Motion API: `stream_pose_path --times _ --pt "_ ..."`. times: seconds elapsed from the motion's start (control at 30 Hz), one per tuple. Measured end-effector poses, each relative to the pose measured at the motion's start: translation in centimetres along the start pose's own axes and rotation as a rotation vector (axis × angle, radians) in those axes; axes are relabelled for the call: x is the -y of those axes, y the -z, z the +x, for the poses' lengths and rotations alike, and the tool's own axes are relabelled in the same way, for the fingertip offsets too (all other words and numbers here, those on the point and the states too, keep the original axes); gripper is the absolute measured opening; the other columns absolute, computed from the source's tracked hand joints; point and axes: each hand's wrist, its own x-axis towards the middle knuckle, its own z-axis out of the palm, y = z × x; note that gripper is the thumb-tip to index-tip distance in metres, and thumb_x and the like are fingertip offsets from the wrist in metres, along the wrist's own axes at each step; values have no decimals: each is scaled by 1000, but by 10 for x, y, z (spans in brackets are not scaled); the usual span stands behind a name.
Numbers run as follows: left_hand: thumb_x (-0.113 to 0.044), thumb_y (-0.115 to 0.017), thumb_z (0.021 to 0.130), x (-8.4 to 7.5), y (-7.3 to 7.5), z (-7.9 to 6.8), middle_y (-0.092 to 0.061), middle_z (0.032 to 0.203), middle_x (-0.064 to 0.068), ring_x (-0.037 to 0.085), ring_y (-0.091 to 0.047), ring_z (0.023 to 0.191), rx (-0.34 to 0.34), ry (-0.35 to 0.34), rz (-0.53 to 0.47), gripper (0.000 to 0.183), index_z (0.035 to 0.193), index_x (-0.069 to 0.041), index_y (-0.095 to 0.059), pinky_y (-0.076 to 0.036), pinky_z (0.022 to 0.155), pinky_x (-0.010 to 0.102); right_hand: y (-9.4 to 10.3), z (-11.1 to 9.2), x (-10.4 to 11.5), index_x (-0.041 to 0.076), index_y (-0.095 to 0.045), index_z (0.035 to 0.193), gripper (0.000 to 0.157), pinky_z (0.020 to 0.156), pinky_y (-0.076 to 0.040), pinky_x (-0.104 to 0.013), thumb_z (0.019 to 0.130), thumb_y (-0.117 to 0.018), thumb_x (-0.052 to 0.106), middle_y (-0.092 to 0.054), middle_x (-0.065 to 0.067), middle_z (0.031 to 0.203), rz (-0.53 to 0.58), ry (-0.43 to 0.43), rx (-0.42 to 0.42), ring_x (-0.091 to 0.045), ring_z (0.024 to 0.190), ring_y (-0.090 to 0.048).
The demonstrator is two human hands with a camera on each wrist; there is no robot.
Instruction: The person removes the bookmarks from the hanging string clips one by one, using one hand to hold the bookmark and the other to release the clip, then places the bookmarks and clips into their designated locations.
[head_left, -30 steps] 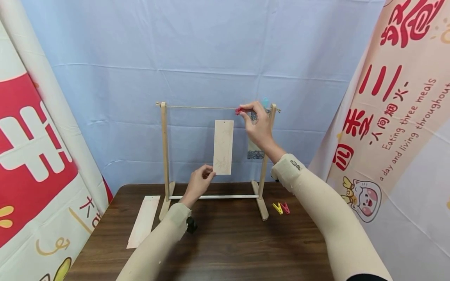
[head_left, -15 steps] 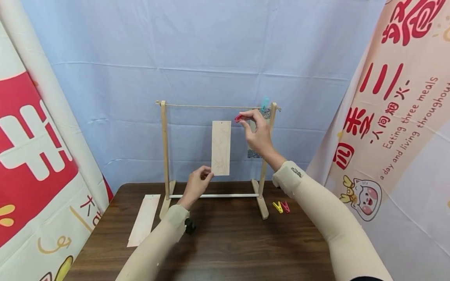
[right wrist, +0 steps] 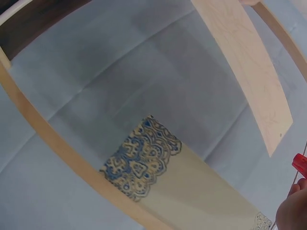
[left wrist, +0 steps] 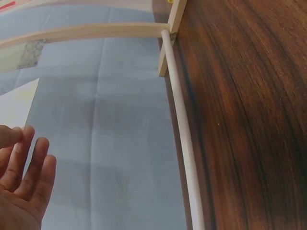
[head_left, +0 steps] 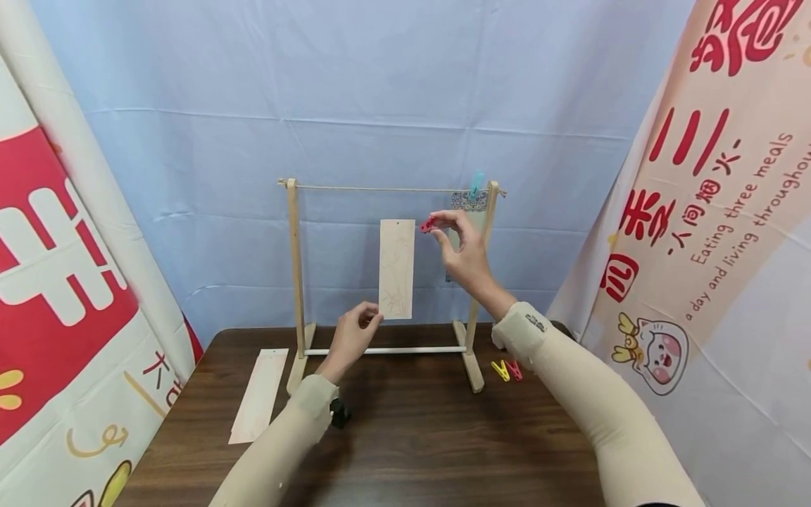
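My left hand pinches the lower left corner of a pale paper bookmark with a faint plant drawing and a small hole near its top. The bookmark stands upright, its top edge below the string of a wooden frame. Between thumb and fingertips, my right hand holds a red clothespin close to the bookmark's upper right corner. In the right wrist view, the clothespin shows at the right edge. Behind the right hand, a blue-patterned bookmark hangs from the string by a light-blue clothespin.
Pale bookmarks lie stacked on the brown table at the left. A yellow clothespin and a pink-red one lie right of the frame's foot. A white bar joins the uprights low down.
My right hand has come down from the string with the red clothespin, uncovering the light-blue one. The left hand has shifted the bookmark slightly left.
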Motion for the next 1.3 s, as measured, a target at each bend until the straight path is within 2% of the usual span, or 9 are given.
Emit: stream_pose_path --times 0.23,0.43,0.57,0.7,0.93,1.17,1.3 --pt "-15 -75 103 3 2 -3 -78 99 6 20 -70 90 -15 8 -1 11 112 -7 -77 -58 85 47 -3 -8 -2 -20 -57 128 32 106 -52 -47 97 -64 -21 -62 -35 120 47 -1 7 -49 110 -62" --pt "-12 -75 103 5 4 -9 -78 97 6 19 -68 86 -22 18 -17 9 110 -6 -76 -57 82 40 -6 -17 -7 -20 -57 127 32 106 -53 -51 97 -65 -20 -63 -35 121 82 5 21 -48 110 -64" --pt "-12 -76 102 7 4 -13 -79 97 5 19 -69 86 -37 38 -10 9 110 -7 -77 -54 80 36 -8 -26 -10 -21 -57 127 32 106 -54 -46 96 -66 -20 -65 -34 118 96 8 26 -47 109 -65" --pt "-13 -76 102 9 5 -17 -79 99 5 21 -71 92 -44 61 2 11 111 -8 -77 -53 84 37 -9 -34 -12 -21 -56 127 34 106 -54 -42 94 -66 -22 -66 -34 118 106 -10 30 -45 108 -66" --pt "-15 -76 103 10 8 -20 -79 101 5 22 -71 93 -48 92 7 12 113 -9 -77 -53 84 39 -10 -43 -13 -22 -55 127 34 105 -54 -46 94 -66 -21 -65 -35 116 121 -27 21 -45 107 -65" --pt "-16 -75 103 13 9 -26 -80 103 4 21 -72 95 -40 120 -4 14 115 -9 -77 -54 84 37 -8 -53 -16 -23 -56 127 33 104 -53 -30 95 -63 -22 -64 -38 114 162 -24 1 -47 105 -64" --pt "-17 -75 104 16 10 -30 -80 103 4 22 -73 95 -34 128 -2 14 116 -10 -77 -55 84 38 -8 -62 -33 -20 -56 129 34 102 -53 -27 96 -63 -21 -66 -35 114 176 -61 -3 -47 105 -64"
